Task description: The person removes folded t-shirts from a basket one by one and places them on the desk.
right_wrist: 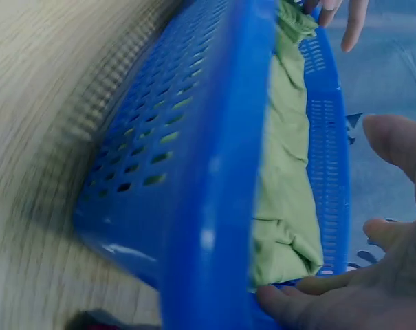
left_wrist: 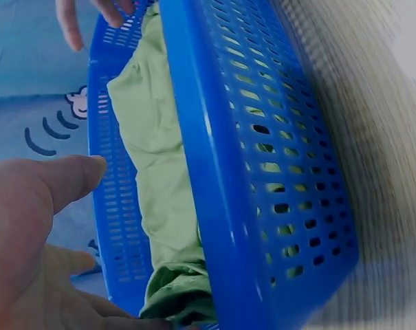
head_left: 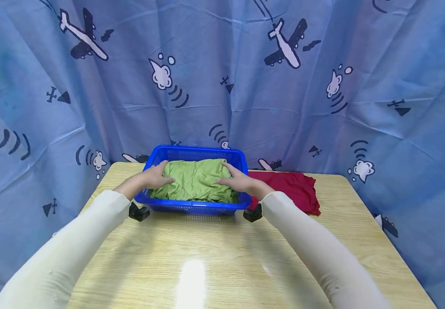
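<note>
A blue plastic basket [head_left: 195, 206] with slotted walls stands near the table's far side. Inside it lies a green cloth [head_left: 195, 178], spread across most of the basket and loosely wrinkled. My left hand [head_left: 157, 176] reaches over the basket's left end, thumb apart from the extended fingers, at the cloth's left edge. Opposite it, my right hand [head_left: 239, 178] is over the right end in the same spread pose. In the right wrist view, fingertips [right_wrist: 280, 299] are down at the cloth's near end, inside the basket wall. Left fingertips [left_wrist: 152, 322] overlap the bunched cloth end in the left wrist view.
A red cloth [head_left: 297, 191] lies on the wooden table [head_left: 160, 262] to the right of the basket, partly hidden behind it and my right arm. Dark wrist devices [head_left: 138, 212] hang under both wrists. A blue curtain [head_left: 214, 86] with airplane prints hangs behind the table.
</note>
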`<move>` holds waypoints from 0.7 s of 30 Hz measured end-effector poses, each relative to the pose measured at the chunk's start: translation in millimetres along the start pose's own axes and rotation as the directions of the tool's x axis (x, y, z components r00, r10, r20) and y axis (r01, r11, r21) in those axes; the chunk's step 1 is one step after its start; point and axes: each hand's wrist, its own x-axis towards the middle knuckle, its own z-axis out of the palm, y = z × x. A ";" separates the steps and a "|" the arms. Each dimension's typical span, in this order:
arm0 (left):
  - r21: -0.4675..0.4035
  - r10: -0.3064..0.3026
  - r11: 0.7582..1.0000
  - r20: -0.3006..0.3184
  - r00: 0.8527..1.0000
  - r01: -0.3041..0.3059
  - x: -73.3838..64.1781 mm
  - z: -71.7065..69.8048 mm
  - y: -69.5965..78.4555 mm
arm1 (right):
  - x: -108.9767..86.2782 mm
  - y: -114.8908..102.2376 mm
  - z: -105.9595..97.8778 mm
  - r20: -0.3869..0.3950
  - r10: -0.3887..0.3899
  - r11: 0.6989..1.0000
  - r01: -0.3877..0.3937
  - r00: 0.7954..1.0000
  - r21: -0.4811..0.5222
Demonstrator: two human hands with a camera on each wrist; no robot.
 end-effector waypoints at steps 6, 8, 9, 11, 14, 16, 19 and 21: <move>-0.030 -0.002 1.000 -0.006 1.000 0.001 -3.8 4.8 -7.4 | 7.0 3.6 6.9 -0.030 0.059 0.996 -0.057 0.998 0.062; -0.034 -0.005 0.999 -0.020 1.000 0.004 -7.0 6.1 -10.1 | 8.1 3.2 8.1 -0.026 0.065 0.995 -0.062 0.998 0.074; -0.038 -0.004 0.999 -0.028 1.000 0.002 -8.6 6.6 -11.2 | 8.3 2.8 8.5 -0.024 0.067 0.995 -0.065 0.997 0.079; -0.049 -0.003 0.999 -0.043 0.999 0.001 -11.1 6.9 -12.6 | 9.3 2.6 9.0 -0.025 0.066 0.995 -0.063 0.998 0.082; -0.058 0.005 0.998 -0.051 0.999 -0.008 -12.7 6.9 -13.1 | 11.3 3.5 8.8 -0.029 0.069 0.994 -0.066 0.997 0.091; -0.083 0.018 0.996 -0.039 0.999 -0.022 -10.9 8.4 -13.9 | 11.8 4.1 8.4 -0.033 0.077 0.992 -0.074 0.996 0.102; -0.135 0.035 0.990 -0.009 0.999 -0.035 -4.0 14.9 -19.0 | 12.3 4.8 7.6 -0.032 0.096 0.989 -0.092 0.995 0.116; -0.183 0.020 0.983 0.008 1.000 -0.018 1.1 19.9 -22.9 | 14.0 4.6 7.0 -0.026 0.108 0.987 -0.104 0.994 0.124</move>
